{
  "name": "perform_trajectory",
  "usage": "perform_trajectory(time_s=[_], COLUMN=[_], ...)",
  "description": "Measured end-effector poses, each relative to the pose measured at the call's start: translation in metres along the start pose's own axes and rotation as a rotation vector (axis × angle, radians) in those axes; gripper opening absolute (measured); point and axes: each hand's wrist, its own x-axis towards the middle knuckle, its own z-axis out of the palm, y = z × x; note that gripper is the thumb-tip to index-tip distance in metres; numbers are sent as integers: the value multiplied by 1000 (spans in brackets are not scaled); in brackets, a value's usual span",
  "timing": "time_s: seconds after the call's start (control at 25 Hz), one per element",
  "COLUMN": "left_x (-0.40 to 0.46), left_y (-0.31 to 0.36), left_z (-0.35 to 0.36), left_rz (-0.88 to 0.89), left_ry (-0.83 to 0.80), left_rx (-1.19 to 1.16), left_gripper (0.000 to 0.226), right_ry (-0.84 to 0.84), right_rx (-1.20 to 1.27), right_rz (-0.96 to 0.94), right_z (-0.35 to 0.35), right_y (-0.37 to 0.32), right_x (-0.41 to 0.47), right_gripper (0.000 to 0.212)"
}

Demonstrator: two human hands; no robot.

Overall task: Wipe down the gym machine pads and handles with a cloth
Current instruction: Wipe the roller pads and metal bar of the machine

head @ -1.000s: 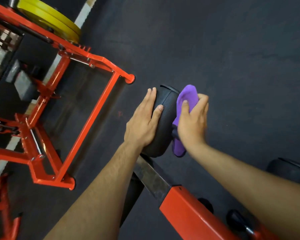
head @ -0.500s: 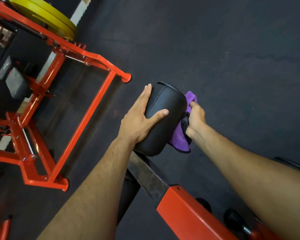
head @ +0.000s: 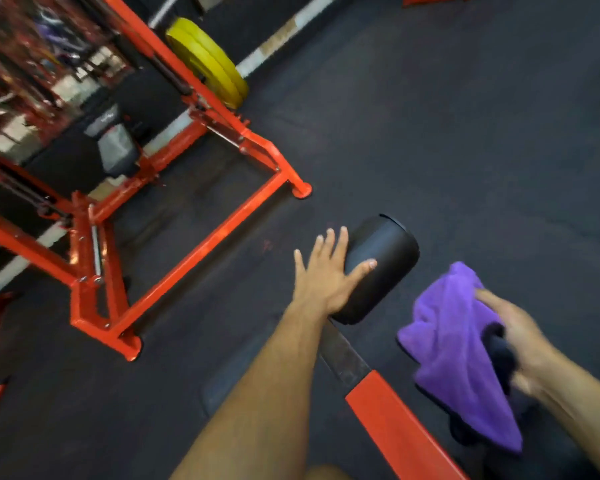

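The hands are apart: the left hand (head: pixel 326 271) lies flat, fingers straight, against the near side of the black roller pad (head: pixel 378 268), thumb across its curve, grasping nothing. The right hand (head: pixel 513 334) pinches the purple cloth (head: pixel 454 351), which hangs bunched and blurred, near the pad but clear of it.

Largest first, the risks as I judge them. The orange machine arm (head: pixel 392 417) carrying the pad may pivot; with only an open palm bracing it, a hard wipe could swing the pad away. The cloth's loose tail could snag on the bare steel bar (head: pixel 343 355) between arm and pad. Something dark sits within the cloth at the fingers; I cannot tell what, and it could slip out.

Count: one neighbouring orange frame (head: pixel 201 237), one machine arm, two yellow weight plates (head: pixel 212 64) as far as I can tell, one roller pad in view, one cloth, two hands. No handle shows clearly.
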Motion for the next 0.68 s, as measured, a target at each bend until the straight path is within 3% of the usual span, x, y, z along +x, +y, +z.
perform_trajectory(time_s=[0.08,0.16,0.28,0.4,0.52,0.56,0.68], left_x=[-61,-124,-186,-177,-160,-158,-163], left_y=[-36,-91,-147,-155,-165,-167,-170], left_z=[11,22,41,53,35,30,24], left_rz=[-73,-260,-509,-513,-517,-517,-537], left_ry=[117,219,211,270,249,236,275], left_rx=[-88,-119,-112,-55,-154,-159,-145], left_gripper=[83,78,65,58,52,51,41], right_ry=[15,-41,-56,-36,-135,-191,-355], right_rx=[-36,-111,-360,-737,-855,-913,-1543], right_rz=[-75,-171,-413,-741,-1033,-1083,-1179], right_z=[6,23,67,127,205,227,259], right_y=[-2,6,23,25,38,51,123], right_x=[-40,-61,-63,-44,-21,-9,31], right_gripper=[24,20,17,13,4,10,32])
